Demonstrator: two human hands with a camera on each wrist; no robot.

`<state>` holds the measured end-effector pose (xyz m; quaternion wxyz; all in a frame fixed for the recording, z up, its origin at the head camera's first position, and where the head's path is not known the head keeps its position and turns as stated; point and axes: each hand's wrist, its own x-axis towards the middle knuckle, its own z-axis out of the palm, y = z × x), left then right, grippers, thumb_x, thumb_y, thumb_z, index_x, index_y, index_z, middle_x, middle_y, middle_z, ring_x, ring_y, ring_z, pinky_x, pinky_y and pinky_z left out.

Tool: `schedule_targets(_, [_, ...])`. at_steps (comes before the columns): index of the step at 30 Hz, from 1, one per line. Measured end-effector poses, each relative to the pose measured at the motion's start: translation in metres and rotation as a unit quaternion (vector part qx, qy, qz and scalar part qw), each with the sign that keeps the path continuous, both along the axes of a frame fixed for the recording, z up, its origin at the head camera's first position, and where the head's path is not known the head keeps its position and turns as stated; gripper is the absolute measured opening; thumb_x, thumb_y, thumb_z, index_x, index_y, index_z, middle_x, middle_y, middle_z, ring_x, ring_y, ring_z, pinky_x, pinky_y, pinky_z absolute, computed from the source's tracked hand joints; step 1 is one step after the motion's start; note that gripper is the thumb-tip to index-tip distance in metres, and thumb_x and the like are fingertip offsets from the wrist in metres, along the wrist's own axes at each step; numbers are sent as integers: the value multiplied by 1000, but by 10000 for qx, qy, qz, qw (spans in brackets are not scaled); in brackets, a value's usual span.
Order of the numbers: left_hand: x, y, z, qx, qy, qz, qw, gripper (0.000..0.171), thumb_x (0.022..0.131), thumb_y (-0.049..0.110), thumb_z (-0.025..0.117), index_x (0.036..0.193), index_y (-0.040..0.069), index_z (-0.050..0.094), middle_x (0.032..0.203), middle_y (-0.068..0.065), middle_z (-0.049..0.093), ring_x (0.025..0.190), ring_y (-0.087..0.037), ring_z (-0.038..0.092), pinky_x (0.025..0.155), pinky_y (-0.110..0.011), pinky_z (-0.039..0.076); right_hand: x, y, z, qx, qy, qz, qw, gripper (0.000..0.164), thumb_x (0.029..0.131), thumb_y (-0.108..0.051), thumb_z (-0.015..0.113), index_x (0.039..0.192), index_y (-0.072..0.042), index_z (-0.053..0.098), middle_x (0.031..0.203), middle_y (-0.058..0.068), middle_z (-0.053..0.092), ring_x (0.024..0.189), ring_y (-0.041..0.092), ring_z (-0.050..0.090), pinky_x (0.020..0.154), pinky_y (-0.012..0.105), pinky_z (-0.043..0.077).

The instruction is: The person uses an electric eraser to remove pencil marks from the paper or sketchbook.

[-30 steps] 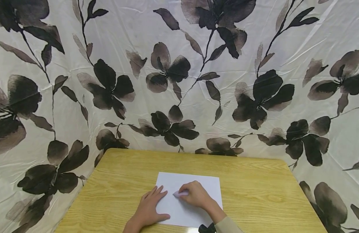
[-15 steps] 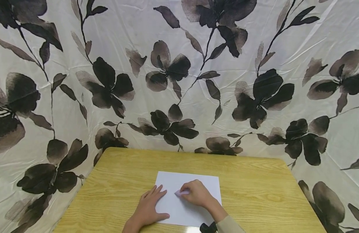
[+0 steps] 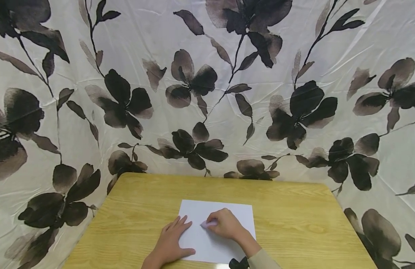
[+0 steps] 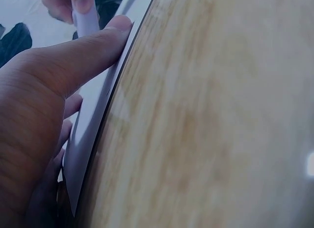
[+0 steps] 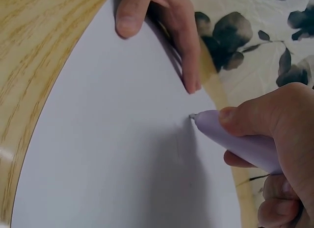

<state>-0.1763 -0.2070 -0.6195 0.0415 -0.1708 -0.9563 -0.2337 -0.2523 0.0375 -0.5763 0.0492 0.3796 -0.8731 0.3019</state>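
Note:
A white sheet of paper [image 3: 224, 249] lies on the wooden table. My left hand [image 3: 170, 239] rests flat on its left edge, thumb and fingers spread apart. In the right hand [image 3: 226, 224] is a chunky lilac pen [image 3: 211, 223], pinched between thumb and fingers. The right wrist view shows the pen [image 5: 240, 139] tilted, its small metal tip right at the paper [image 5: 108, 115]. Ahead of that tip are the left hand's fingertips [image 5: 190, 83]. Along the paper's edge, the left wrist view has the left thumb [image 4: 115, 34] pressing the sheet.
The yellow wood-grain table [image 3: 295, 220] extends to both sides and behind the paper. A white cloth with dark flowers [image 3: 254, 112] hangs around its back and sides. Something black [image 3: 239, 263] sits at the right wrist, next to a beige sleeve [image 3: 264, 260].
The right hand and pen have shifted very slightly over the paper, first right, then a little back left. The left hand stays in place on the sheet.

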Motion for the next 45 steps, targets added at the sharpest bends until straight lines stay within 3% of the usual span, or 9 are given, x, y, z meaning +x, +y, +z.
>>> schedule_targets(9, [1, 0, 1, 146, 10, -74, 9999, 91, 69, 71, 70, 138, 14, 55, 150, -11, 41, 138, -40, 31, 100, -64, 25, 1, -3, 2, 10, -266, 29, 9996, 6, 80, -15, 77, 85, -18, 77, 82, -13, 70, 75, -2, 62, 68, 19, 50])
schedule_targets(22, [1, 0, -1, 48, -147, -28, 9999, 92, 70, 72, 69, 140, 16, 53, 152, -8, 38, 141, -36, 28, 103, -60, 23, 1, -2, -3, 9, -54, -3, 10000, 6, 80, -14, 76, 85, -18, 77, 83, -13, 71, 77, 0, 64, 69, 19, 50])
schedule_targets(28, [1, 0, 2, 57, -156, -32, 9999, 91, 70, 71, 69, 141, 16, 53, 152, -9, 38, 141, -36, 27, 102, -61, 23, 1, 5, 3, 44, -64, -142, 9999, 9, 81, -18, 77, 89, -21, 76, 87, -13, 71, 81, 2, 64, 73, 23, 51])
schedule_targets(38, [-2, 4, 4, 71, -85, -84, 9999, 90, 71, 70, 70, 140, 15, 53, 152, -10, 38, 140, -37, 28, 101, -62, 24, 7, 50, 12, -280, 166, -249, 9992, 15, 81, -18, 78, 95, -19, 75, 92, -10, 72, 83, 5, 65, 72, 28, 52])
schedule_targets(45, [-1, 2, 4, -5, -175, -23, 9998, 91, 71, 71, 69, 141, 15, 52, 153, -9, 37, 141, -37, 27, 103, -61, 23, 18, 84, 12, -99, 132, -562, 9983, 15, 80, -21, 79, 94, -20, 76, 93, -8, 72, 86, 9, 66, 75, 31, 53])
